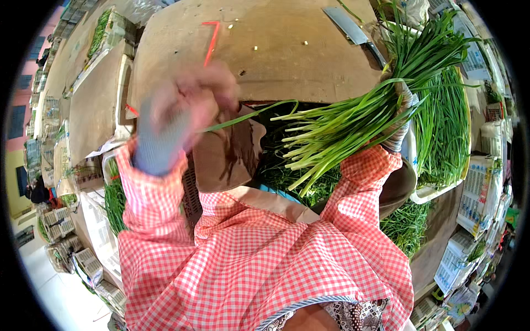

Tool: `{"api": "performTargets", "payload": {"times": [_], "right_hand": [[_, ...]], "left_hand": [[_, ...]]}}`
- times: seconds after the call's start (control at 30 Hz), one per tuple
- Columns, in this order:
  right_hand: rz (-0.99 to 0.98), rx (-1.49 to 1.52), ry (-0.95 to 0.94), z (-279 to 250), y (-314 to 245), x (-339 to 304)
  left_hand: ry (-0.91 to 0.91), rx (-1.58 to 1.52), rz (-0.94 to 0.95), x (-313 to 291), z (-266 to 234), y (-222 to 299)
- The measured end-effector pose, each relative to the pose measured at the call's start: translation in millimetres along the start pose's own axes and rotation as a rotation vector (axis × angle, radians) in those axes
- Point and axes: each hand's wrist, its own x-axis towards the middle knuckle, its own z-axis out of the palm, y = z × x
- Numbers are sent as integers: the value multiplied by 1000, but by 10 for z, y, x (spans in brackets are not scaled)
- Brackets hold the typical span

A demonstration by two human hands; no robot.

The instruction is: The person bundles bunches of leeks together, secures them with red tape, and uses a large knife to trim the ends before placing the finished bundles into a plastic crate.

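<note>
The right hand (402, 118), in a knitted glove, was raised at the right side of the view with its fingers curled tight around a thick bundle of green chives (353, 124), gripping it near the middle — the pale cut ends fanned down and to the left, the leafy tips spread up and to the right. The forearm in a red-and-white checked sleeve (359, 193) rose steeply from the lower edge to meet it. The left hand (185, 105) was lifted over the near edge of a worn wooden board (276, 49), blurred by motion, so how far its fingers were open could not be told; a single long green leaf (243, 117) ran from beside it toward the bundle. On the board lay a red band (211, 41) and, at its far right, a cleaver (353, 30). More chives lay in a white tray (441, 190) just behind the bundle, and another heap (287, 171) sat below it.
</note>
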Motion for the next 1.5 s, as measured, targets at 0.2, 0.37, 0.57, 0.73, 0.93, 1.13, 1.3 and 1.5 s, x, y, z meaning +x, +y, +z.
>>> {"api": "performTargets", "payload": {"times": [0.2, 0.37, 0.57, 0.73, 0.93, 1.13, 1.3, 1.5], "right_hand": [[82, 10, 12, -59, -19, -46], [168, 12, -81, 106, -86, -181], [155, 0, -397, 443, 80, 0], [-223, -986, -335, -2, 953, 680], [-53, -1203, -175, -561, 535, 483], [169, -1191, 66, -1025, 213, -358], [340, -1011, -126, -801, 407, -1110], [472, -851, -269, -468, 572, -1259]], "left_hand": [[-74, 254, -210, -405, 685, -959], [-37, 58, -145, -21, 817, -1324], [-333, -386, -643, 303, 1083, -2148], [-84, -1648, -329, -53, 1698, -1928], [6, -1824, -356, -206, 1647, -2111], [-115, -1970, -226, -144, 1634, -2080], [-242, -1952, -277, -128, 1550, -1955], [28, -1531, -329, -314, 1540, -2045]]}}
